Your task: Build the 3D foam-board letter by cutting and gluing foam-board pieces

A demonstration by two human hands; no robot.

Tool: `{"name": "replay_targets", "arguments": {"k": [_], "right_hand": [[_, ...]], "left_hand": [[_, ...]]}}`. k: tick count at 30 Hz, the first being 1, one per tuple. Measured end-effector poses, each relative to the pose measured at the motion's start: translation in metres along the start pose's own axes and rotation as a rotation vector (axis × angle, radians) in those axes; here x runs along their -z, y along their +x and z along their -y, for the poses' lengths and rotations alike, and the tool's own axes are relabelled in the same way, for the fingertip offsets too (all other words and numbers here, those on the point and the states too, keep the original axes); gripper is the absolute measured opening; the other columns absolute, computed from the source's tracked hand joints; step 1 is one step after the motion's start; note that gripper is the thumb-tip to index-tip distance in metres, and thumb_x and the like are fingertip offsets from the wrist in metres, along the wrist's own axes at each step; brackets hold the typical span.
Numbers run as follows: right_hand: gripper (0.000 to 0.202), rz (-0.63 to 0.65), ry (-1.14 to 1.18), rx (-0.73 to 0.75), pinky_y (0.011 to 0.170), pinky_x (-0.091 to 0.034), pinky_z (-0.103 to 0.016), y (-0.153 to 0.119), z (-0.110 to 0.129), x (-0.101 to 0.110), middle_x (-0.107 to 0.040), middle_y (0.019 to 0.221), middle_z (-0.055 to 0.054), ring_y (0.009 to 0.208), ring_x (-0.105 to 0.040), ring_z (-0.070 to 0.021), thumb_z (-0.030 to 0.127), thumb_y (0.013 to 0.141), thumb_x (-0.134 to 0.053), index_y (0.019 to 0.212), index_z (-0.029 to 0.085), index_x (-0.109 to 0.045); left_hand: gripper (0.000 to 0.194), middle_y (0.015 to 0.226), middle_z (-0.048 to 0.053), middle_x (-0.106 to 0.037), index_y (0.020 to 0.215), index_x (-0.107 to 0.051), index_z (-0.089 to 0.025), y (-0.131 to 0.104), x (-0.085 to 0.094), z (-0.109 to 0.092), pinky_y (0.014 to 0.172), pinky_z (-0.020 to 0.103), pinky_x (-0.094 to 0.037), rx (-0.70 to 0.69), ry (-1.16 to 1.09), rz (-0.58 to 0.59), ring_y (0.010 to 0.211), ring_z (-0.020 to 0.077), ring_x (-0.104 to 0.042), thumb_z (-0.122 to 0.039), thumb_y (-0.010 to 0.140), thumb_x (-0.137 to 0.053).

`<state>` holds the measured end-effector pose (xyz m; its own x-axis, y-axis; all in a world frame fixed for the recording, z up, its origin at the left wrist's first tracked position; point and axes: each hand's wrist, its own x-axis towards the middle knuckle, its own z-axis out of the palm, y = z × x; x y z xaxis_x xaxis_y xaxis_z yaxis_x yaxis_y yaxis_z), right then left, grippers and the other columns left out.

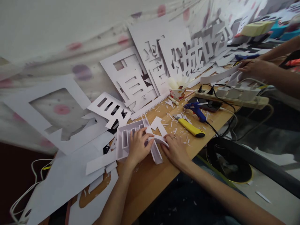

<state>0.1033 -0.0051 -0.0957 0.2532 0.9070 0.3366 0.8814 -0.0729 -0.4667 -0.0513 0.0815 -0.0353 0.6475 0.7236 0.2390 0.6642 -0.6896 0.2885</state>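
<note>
A white three-dimensional character (120, 147) with raised walls and narrow slots lies on the wooden table in front of me. My left hand (140, 144) rests over it, its thumb and forefinger pinching the near end of a curved white strip (159, 139). From the other side, my right hand (175, 149) has its fingertips closed on the strip's right end. One leg (156, 153) of the character sticks out between the hands. Just behind them lies a flat angular white piece (157, 123). The strip's exact contact with the character is partly hidden by my fingers.
A yellow utility knife (191, 126) and a blue glue gun (197, 111) lie to the right, among white scraps. Behind are a bowl of glue sticks (177, 91), a power strip (243, 99) and cut-out boards (133, 78). Another person's hands (255, 70) work at far right.
</note>
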Motion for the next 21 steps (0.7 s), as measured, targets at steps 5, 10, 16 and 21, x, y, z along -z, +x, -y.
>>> {"name": "replay_targets", "arguments": {"k": [5, 10, 16, 21], "right_hand": [[0.012, 0.033, -0.018, 0.014, 0.089, -0.038, -0.043, 0.0019, -0.0017, 0.0003, -0.066, 0.107, -0.013, 0.103, -0.054, -0.0318, 0.021, 0.092, -0.056, 0.098, 0.014, -0.063], [0.014, 0.031, -0.031, 0.024, 0.095, -0.034, -0.045, 0.0014, -0.0024, 0.0011, -0.067, 0.109, -0.013, 0.107, -0.052, -0.0326, 0.022, 0.093, -0.055, 0.101, 0.014, -0.064], [0.015, 0.028, -0.007, 0.003, 0.096, -0.034, -0.046, 0.0018, 0.0000, -0.0004, -0.067, 0.109, -0.015, 0.112, -0.051, -0.0343, 0.021, 0.092, -0.054, 0.100, 0.014, -0.064], [0.012, 0.000, 0.076, 0.011, 0.098, -0.031, -0.054, -0.0008, -0.0034, 0.0026, -0.066, 0.110, -0.016, 0.115, -0.049, -0.0376, 0.022, 0.087, -0.060, 0.095, 0.015, -0.065]], "left_hand": [[0.045, 0.138, 0.000, -0.057, 0.109, -0.072, -0.038, -0.0012, 0.0026, 0.0013, 0.115, 0.065, -0.013, -0.060, -0.001, 0.020, 0.136, 0.0269, -0.040, -0.007, 0.089, -0.047], [0.049, 0.134, 0.000, -0.061, 0.103, -0.075, -0.035, -0.0008, -0.0012, 0.0021, 0.114, 0.065, -0.015, -0.069, 0.002, -0.007, 0.134, 0.0277, -0.042, -0.002, 0.086, -0.044], [0.046, 0.133, 0.001, -0.062, 0.102, -0.074, -0.033, -0.0019, -0.0033, -0.0009, 0.113, 0.069, -0.012, -0.084, 0.002, -0.016, 0.134, 0.0289, -0.042, -0.004, 0.084, -0.044], [0.043, 0.136, 0.003, -0.060, 0.100, -0.074, -0.030, -0.0020, -0.0038, -0.0029, 0.112, 0.072, -0.012, -0.086, 0.004, -0.005, 0.136, 0.0302, -0.040, -0.005, 0.084, -0.043]]}}
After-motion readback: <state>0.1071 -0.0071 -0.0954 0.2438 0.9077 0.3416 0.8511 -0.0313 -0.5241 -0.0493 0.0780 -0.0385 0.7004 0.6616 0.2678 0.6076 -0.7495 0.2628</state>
